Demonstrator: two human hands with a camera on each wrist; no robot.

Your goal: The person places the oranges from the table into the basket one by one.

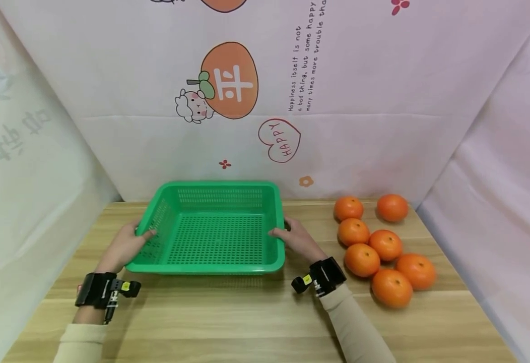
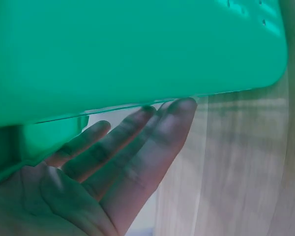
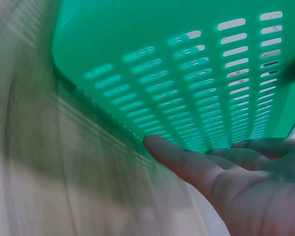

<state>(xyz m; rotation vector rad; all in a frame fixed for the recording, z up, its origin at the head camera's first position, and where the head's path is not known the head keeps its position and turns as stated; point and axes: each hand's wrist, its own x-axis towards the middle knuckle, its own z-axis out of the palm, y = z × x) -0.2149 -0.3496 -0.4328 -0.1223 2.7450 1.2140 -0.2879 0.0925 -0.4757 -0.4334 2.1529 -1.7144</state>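
Note:
A green plastic basket (image 1: 221,268) with slotted walls and a mesh floor is held between both hands, close over the wooden table; nothing lies inside it. My left hand (image 1: 126,244) grips its left side, thumb over the rim. In the left wrist view, the fingers (image 2: 147,152) stretch along the outside, tips at the basket's lower edge. My right hand (image 1: 300,239) holds the opposite side, its thumb also hooked over the rim. The right wrist view has one fingertip (image 3: 155,142) against the bottom edge of the slotted wall (image 3: 196,83).
Several oranges (image 1: 385,245) lie grouped on the table's right side, beyond the right hand. A white printed cloth (image 1: 360,101) hangs behind the wooden table (image 1: 228,322). Pale cloth also walls off the left and right sides.

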